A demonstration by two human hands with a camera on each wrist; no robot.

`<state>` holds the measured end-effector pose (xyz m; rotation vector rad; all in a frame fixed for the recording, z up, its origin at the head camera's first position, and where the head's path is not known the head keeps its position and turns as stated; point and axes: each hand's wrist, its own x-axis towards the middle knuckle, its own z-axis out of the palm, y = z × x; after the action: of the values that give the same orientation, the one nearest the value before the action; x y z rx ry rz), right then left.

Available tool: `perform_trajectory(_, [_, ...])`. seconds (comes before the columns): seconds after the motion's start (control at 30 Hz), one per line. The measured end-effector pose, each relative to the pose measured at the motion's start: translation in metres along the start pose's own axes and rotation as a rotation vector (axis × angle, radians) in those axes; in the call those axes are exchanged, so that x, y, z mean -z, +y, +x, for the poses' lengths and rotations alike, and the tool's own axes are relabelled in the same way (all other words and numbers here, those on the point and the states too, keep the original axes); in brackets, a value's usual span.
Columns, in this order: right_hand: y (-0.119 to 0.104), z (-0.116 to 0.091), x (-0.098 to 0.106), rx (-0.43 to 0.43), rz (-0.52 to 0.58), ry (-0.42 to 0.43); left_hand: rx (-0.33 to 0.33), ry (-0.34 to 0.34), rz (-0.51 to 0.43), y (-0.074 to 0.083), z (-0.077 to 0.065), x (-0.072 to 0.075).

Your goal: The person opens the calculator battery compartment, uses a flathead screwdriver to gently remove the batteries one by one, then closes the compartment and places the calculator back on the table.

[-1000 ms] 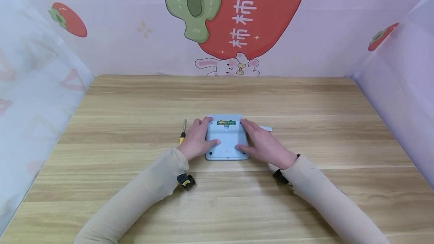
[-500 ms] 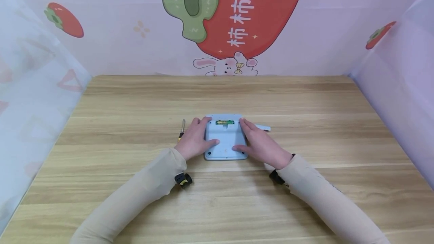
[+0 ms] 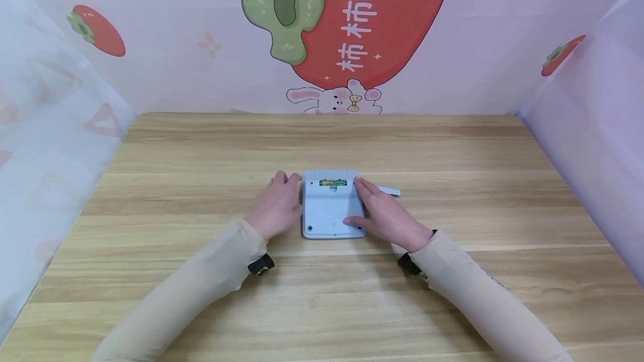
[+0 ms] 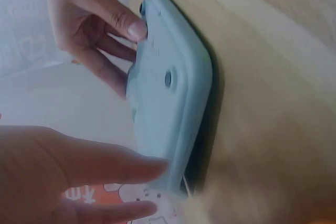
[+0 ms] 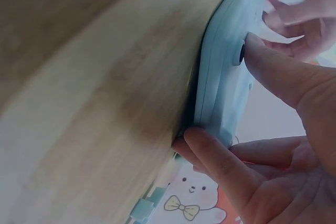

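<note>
A light blue calculator (image 3: 329, 211) lies back side up on the table, its battery bay uncovered with a green and gold battery (image 3: 333, 182) inside. My right hand (image 3: 391, 215) grips its right side, thumb on the back beside a dark round foot, fingers at the edge (image 5: 226, 166). Just off the left side is my left hand (image 3: 274, 206), thumb and fingers apart and nothing between them (image 4: 84, 166). Under that hand lies a screwdriver (image 3: 272, 180), mostly hidden; only its tip and a bit of its handle show.
A light blue battery cover (image 3: 390, 190) lies on the wooden table (image 3: 453, 149) behind my right hand. Printed cloth walls (image 3: 166, 71) stand at the back and on both sides.
My left hand has let go of the calculator and moved left, over the screwdriver that showed beside it earlier. My right hand stays on the calculator.
</note>
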<state>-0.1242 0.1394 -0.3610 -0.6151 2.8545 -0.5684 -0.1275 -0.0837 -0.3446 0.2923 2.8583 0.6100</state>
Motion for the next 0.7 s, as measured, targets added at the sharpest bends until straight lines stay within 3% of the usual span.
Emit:
perform_trajectory(0.27, [0.0, 0.001, 0.0, -0.013, 0.001, -0.013, 0.011, -0.027, 0.106, -0.011, -0.007, 0.012])
perform_trajectory(0.7, [-0.001, 0.001, 0.0, -0.024, 0.003, -0.019, 0.063, -0.015, 0.134, -0.022, -0.01, 0.017])
